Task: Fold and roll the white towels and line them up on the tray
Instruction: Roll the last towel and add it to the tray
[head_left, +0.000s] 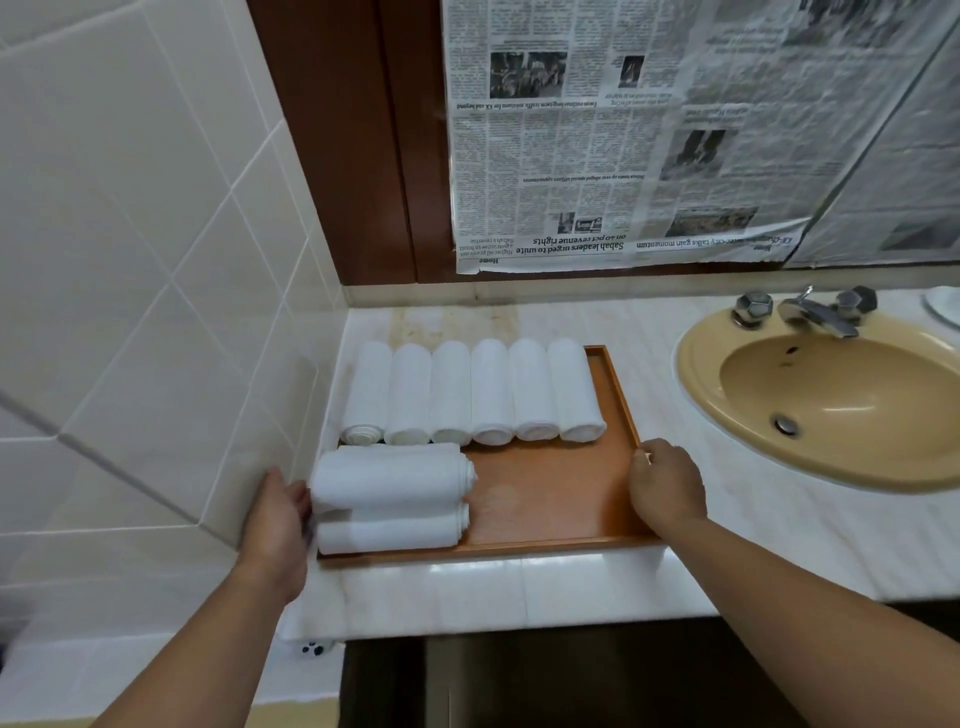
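Note:
A wooden tray (550, 499) lies on the marble counter beside the tiled wall. Several rolled white towels (488, 395) stand side by side along its far half. Two more rolled towels (389, 480) lie crosswise at its near left, one in front of the other. My left hand (278, 514) grips the tray's left edge by those two rolls, fingers hidden behind them. My right hand (665, 486) grips the tray's right rim, fingers curled over it.
A tan sink (831, 395) with a chrome tap (815, 312) is set in the counter to the right. Newspaper (623, 135) covers the mirror behind. The tiled wall (156, 312) closes the left side. The counter's front edge runs just below the tray.

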